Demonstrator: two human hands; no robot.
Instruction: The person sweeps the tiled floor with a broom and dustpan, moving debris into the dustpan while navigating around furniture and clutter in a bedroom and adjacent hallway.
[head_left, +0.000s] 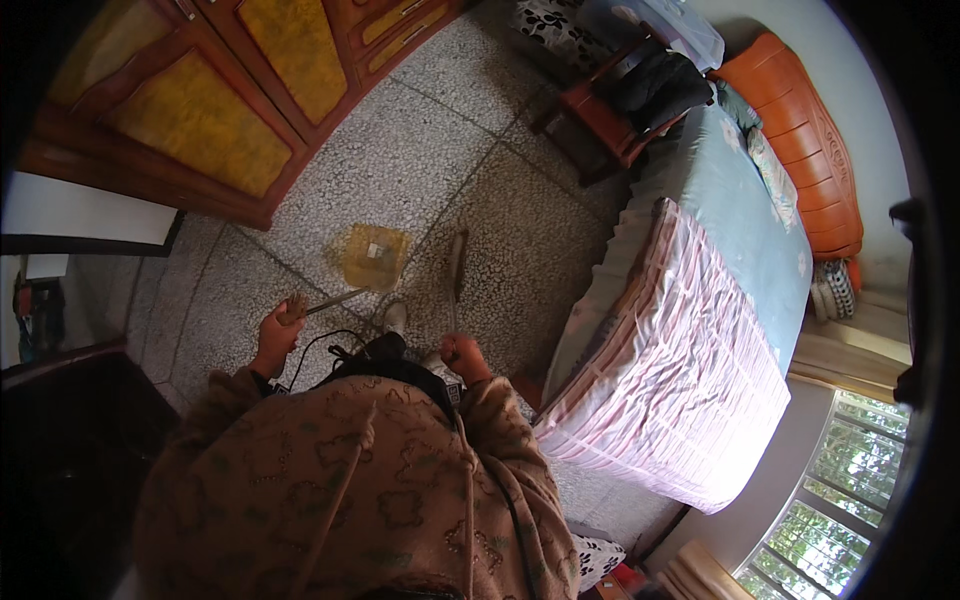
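My left hand is closed around the upper end of a long-handled dustpan's handle. The handle slants down to a yellowish translucent pan, which rests on the speckled floor and has a small white label on it. In my right hand is the stick of a broom. Its narrow brush head is down at the floor, to the right of the pan and apart from it. One of my light shoes shows just below the pan.
A bed with a striped cover stands to my right. Beyond it is a wooden chair with dark cloth on it. A wooden wardrobe lines the upper left. A dark cable hangs between my hands.
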